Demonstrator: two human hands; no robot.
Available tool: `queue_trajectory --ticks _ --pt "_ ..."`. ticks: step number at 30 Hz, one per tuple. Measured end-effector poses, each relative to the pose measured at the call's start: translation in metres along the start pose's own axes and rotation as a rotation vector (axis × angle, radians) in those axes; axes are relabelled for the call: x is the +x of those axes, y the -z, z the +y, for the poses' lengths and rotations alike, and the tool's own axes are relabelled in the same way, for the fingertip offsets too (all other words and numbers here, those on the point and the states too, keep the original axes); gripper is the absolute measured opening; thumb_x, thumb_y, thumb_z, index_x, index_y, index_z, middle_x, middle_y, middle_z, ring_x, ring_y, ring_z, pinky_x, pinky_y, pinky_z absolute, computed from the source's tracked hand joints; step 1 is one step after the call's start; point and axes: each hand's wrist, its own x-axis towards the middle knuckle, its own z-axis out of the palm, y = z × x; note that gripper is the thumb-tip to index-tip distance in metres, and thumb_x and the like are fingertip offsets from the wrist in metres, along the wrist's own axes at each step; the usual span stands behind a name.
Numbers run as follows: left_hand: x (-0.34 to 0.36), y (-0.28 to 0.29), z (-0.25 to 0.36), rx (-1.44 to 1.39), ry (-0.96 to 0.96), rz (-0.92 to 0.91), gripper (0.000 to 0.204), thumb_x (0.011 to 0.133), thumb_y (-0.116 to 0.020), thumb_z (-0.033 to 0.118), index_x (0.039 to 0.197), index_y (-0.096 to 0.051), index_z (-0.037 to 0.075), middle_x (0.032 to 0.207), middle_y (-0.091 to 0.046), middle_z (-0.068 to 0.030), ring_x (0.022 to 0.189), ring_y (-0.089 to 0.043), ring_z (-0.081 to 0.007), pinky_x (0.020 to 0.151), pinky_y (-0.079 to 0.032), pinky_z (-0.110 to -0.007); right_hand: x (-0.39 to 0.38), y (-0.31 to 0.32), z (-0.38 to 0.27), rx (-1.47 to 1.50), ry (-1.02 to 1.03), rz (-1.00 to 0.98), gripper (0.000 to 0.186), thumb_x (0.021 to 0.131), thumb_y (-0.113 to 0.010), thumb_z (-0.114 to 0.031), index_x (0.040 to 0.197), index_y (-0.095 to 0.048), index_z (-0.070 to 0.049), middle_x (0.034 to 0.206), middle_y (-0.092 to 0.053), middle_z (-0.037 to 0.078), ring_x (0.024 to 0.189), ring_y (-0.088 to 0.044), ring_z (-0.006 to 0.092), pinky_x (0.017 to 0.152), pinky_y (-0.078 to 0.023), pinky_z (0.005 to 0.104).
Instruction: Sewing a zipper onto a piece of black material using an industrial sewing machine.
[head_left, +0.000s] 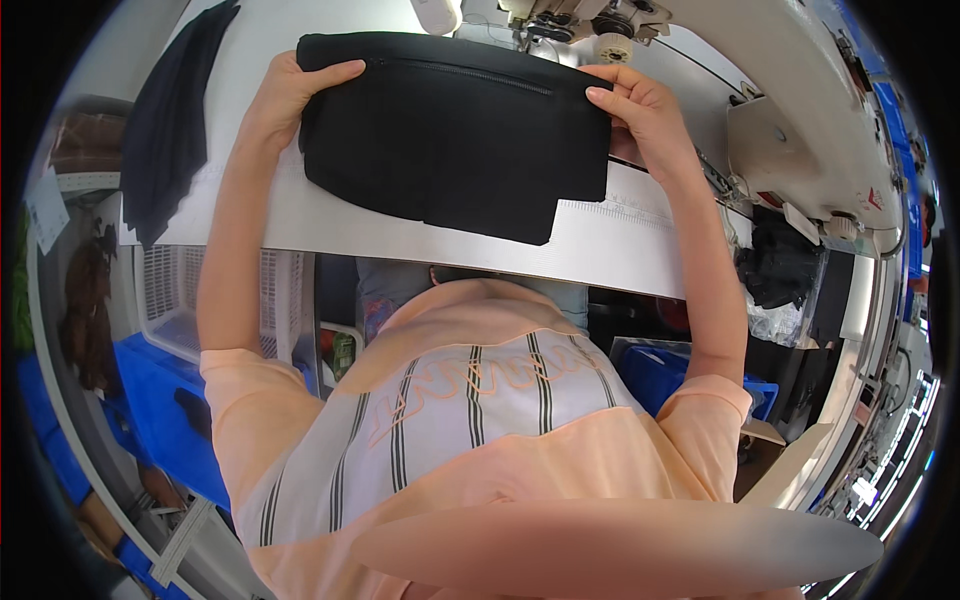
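A black fabric panel (450, 150) with a zipper (470, 74) along its upper part is stretched between my two hands. It has a curved lower left edge and a square notch at its lower right. At its upper left corner, my left hand (290, 92) grips the cloth, thumb on top and fingers behind. My right hand (642, 108) pinches the upper right corner between thumb and fingers. The panel hangs over the white worktable (400, 232), its far edge close to the sewing machine head (560, 22).
A pile of black fabric pieces (180, 120) lies on the table's left. The sewing machine's arm (790, 80) curves along the right. Below the table on the left are a white plastic basket (170, 290) and a blue bin (165, 400); another blue bin (650, 375) stands at right.
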Motion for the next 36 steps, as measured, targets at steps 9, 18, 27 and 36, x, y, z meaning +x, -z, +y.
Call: queue_trajectory --ticks 9,18,27,36 --pt "-0.022 0.025 -0.011 -0.008 0.026 0.089 0.030 0.078 -0.081 0.020 0.097 -0.070 -0.001 0.087 -0.071 -0.0082 0.077 -0.067 -0.0149 0.077 -0.052 -0.025 0.007 -0.031 -0.007 -0.022 -0.024 -0.036 0.034 0.094 -0.062 -0.017 0.124 -0.059 -0.004 0.092 -0.067 0.000 0.075 -0.064 0.0035 0.067 -0.057 0.0217" --pt "-0.056 0.049 -0.016 -0.217 0.052 0.070 0.031 0.089 -0.071 0.032 0.094 -0.072 0.001 0.085 -0.070 -0.0021 0.074 -0.063 -0.0067 0.070 -0.048 -0.020 0.005 -0.043 -0.006 -0.055 -0.002 -0.060 0.028 0.093 -0.061 -0.013 0.120 -0.064 -0.003 0.081 -0.065 -0.004 0.071 -0.062 0.0028 0.065 -0.051 0.0184" --pt "-0.078 0.060 -0.010 0.969 -0.530 0.342 0.043 0.086 -0.067 0.022 0.127 -0.062 0.010 0.118 -0.068 -0.0076 0.109 -0.062 -0.0222 0.097 -0.045 -0.033 0.003 -0.051 0.002 -0.072 0.097 -0.042 0.029 0.092 -0.065 -0.014 0.117 -0.066 -0.001 0.066 -0.049 -0.010 0.063 -0.052 -0.0005 0.060 -0.044 0.0160" --pt "-0.028 -0.012 0.013 0.738 -0.529 -0.105 0.042 0.083 -0.068 0.019 0.123 -0.062 0.007 0.120 -0.065 -0.0120 0.111 -0.060 -0.0273 0.096 -0.046 -0.034 0.003 -0.047 0.008 -0.054 0.154 -0.079 0.028 0.092 -0.064 -0.014 0.117 -0.066 0.000 0.067 -0.049 -0.010 0.066 -0.052 -0.0006 0.060 -0.043 0.0162"
